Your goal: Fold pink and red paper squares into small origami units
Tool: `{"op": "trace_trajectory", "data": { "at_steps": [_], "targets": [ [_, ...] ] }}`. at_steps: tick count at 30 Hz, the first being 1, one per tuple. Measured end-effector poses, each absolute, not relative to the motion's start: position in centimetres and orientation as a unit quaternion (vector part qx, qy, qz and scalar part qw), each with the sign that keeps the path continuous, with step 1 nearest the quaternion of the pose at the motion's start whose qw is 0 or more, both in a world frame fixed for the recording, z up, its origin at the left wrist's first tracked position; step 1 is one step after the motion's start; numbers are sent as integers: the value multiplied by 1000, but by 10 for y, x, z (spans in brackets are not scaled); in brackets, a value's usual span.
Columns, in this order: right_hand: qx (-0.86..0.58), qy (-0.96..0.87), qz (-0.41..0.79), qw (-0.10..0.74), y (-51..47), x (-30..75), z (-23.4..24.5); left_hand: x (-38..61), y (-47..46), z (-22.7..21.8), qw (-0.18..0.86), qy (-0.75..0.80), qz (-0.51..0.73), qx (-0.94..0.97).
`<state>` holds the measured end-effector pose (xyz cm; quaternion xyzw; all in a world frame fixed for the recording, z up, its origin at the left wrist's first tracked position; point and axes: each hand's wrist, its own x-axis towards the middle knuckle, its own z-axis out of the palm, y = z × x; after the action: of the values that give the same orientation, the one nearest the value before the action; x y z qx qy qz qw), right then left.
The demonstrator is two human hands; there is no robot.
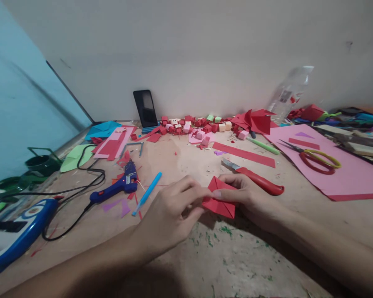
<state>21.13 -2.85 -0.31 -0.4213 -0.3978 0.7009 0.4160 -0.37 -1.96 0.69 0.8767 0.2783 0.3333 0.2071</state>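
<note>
A folded piece of red paper (221, 207) with crease lines is held between both hands, a little above the table. My right hand (244, 191) pinches its upper right part, the thumb lying on top. At its left edge, my left hand (177, 207) has thumb and fingers closed on the paper. Just beyond my right hand lies a red-handled knife (259, 181). To the left of my left hand are a light-blue pen-like tool (147, 193) and a blue glue gun (124, 183) with a black cord.
Small paper cubes (186, 126) crowd the back. A phone (145, 108) and a plastic bottle (292, 93) lean against the wall. Yellow-and-red scissors (318, 159) lie on pink paper (345, 178) at right. A blue-and-white device (34, 225) sits at left.
</note>
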Motion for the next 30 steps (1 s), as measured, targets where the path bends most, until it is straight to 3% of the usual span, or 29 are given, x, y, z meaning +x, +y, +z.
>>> {"op": "trace_trajectory", "data": {
  "at_steps": [6,17,30],
  "targets": [
    [-393,-388,713,433,-30,212,-7,0,-20,1,279,296,341,848],
    [-409,-399,720,394,-32,206,-2,-4,-19,-4,217,288,389,848],
    [-410,-397,698,431,-29,207,-8,4,-15,4,518,365,327,701]
  ]
}}
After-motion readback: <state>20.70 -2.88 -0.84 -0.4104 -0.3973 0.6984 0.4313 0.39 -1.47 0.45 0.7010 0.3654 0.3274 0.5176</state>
